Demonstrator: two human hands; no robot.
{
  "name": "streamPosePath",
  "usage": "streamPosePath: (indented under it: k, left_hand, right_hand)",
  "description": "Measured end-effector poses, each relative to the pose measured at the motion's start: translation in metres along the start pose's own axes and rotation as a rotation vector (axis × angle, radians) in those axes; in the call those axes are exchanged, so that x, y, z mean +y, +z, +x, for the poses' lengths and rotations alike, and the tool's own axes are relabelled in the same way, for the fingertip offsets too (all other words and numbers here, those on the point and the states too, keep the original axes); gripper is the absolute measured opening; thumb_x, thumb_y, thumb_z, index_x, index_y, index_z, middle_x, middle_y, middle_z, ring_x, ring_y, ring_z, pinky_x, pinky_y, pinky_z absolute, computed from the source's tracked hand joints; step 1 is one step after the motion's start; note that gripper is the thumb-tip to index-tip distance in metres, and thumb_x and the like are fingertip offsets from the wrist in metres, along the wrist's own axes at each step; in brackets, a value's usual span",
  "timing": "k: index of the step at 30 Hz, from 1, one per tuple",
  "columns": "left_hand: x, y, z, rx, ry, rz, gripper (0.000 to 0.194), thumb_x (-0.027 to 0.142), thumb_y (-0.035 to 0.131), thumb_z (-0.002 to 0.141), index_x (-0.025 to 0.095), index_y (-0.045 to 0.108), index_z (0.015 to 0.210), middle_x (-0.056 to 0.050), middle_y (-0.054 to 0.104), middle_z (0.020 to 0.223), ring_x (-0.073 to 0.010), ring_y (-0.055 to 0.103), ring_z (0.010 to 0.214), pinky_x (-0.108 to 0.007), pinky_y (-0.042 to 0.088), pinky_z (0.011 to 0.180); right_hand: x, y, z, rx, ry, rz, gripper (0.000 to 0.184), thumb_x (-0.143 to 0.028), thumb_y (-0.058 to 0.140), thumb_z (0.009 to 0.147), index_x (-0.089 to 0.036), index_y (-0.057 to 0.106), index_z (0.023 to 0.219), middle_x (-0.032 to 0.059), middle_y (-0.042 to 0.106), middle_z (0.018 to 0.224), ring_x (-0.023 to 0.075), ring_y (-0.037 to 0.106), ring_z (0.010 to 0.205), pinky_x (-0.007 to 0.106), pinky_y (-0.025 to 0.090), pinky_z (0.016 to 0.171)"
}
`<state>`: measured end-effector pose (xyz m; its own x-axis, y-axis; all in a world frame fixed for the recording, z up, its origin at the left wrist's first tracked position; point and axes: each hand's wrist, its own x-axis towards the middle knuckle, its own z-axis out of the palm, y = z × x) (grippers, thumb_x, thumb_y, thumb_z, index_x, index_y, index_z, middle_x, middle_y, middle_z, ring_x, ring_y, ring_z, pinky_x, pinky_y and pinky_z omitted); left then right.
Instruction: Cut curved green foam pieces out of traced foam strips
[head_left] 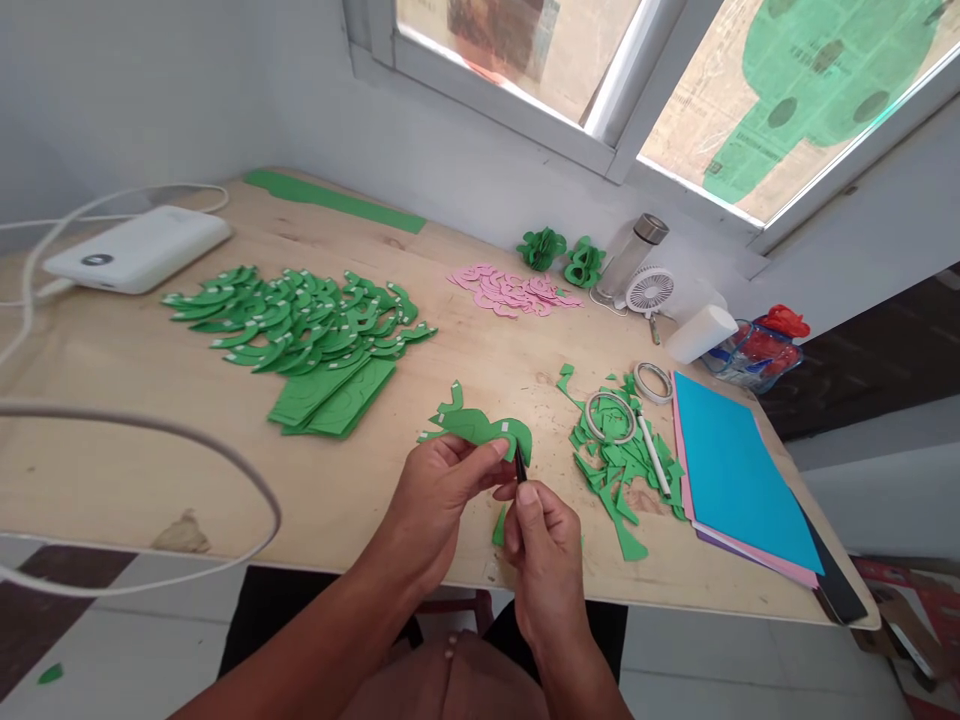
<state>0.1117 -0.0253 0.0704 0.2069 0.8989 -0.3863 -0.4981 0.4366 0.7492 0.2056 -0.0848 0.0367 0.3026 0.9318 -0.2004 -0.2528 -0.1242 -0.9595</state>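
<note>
In the head view, my left hand (439,490) pinches a curved green paper cut-out (516,432) between thumb and fingers. A small white square sits on that piece. My right hand (546,545) is closed round a slim black pointed tool (520,466). Its tip meets the edge of the cut-out; whether it is tweezers or a blade I cannot tell. Just beyond my left hand lie more green cut-outs (454,396). To the left spreads a large pile of curved green pieces (315,315) with white squares, beside a stack of green paper (334,395).
Green scraps (622,460) lie at right with a tape roll (610,417), another tape roll (653,382) and a white pen (654,455). Coloured sheets (742,460) are farther right. Pink cut-outs (510,290) lie behind. A cable (255,480) loops at left near a power bank (142,250).
</note>
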Motion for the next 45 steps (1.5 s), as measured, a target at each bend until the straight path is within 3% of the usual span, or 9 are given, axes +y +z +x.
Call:
streamPosePath:
  k: [23,31,37,45]
  left_hand:
    - [0.005,0.004,-0.003,-0.062,0.026,0.086,0.016,0.029,0.076,0.066,0.014,0.069,0.068,-0.002,0.069,0.067,-0.0122,0.057,0.058,-0.027,0.048,0.067]
    - [0.007,0.009,-0.008,-0.077,0.034,0.07,0.016,0.027,0.076,0.066,0.015,0.067,0.062,0.001,0.061,0.057,-0.0099,0.049,0.052,-0.025,0.042,0.058]
    - [0.007,0.009,-0.01,-0.092,0.019,0.058,0.016,0.026,0.076,0.067,0.015,0.066,0.06,0.003,0.059,0.053,-0.0094,0.049,0.052,-0.024,0.043,0.058]
    - [0.015,0.006,-0.012,-0.139,0.019,0.093,0.014,0.028,0.077,0.066,0.015,0.07,0.066,0.0,0.066,0.062,-0.0117,0.056,0.058,-0.025,0.047,0.063]
  right_hand:
    - [0.0,0.006,-0.006,0.032,0.063,0.135,0.043,-0.058,0.064,0.08,-0.015,0.066,0.076,-0.0093,0.035,0.046,0.0057,0.022,0.042,0.021,0.014,0.04]
    - [-0.005,0.007,-0.008,0.003,0.119,0.256,0.041,-0.056,0.067,0.077,-0.016,0.063,0.074,-0.0098,0.034,0.044,0.0055,0.018,0.041,0.022,0.01,0.039]
    - [-0.008,0.005,-0.01,-0.008,0.11,0.258,0.04,-0.055,0.067,0.078,-0.015,0.064,0.074,-0.0096,0.035,0.044,0.0053,0.019,0.041,0.022,0.012,0.04]
    - [-0.01,0.001,-0.012,-0.009,0.075,0.16,0.043,-0.058,0.065,0.078,-0.015,0.065,0.074,-0.0095,0.033,0.044,0.0054,0.021,0.041,0.021,0.015,0.041]
